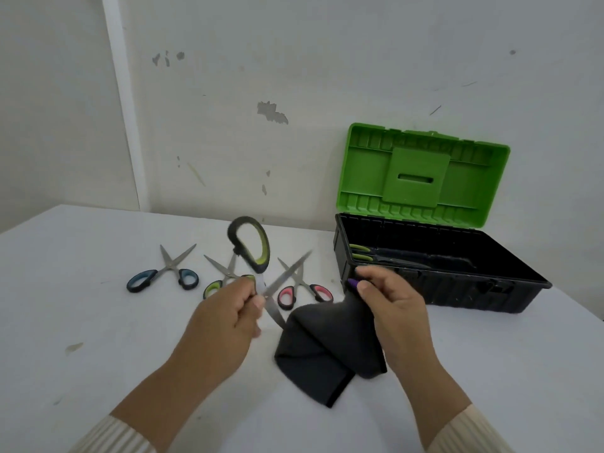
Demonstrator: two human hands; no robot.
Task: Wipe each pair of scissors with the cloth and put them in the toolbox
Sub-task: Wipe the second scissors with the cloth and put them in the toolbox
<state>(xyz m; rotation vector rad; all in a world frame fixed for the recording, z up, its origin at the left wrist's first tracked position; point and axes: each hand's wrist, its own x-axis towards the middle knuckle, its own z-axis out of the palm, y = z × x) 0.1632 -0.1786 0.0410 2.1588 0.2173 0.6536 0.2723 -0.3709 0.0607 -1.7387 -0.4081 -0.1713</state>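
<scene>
My left hand grips a large pair of scissors with black and green handles near its pivot, handles up, blades open and pointing down toward the cloth. My right hand pinches the dark grey cloth, which hangs from it onto the table. Three pairs lie on the table behind: blue-handled scissors, green-handled scissors and pink-handled scissors. The toolbox, black with a green lid raised, stands at the right and holds a green-handled pair.
The white table meets a scuffed white wall at the back. The toolbox's front wall is just behind my right hand. A small stain marks the table at the left.
</scene>
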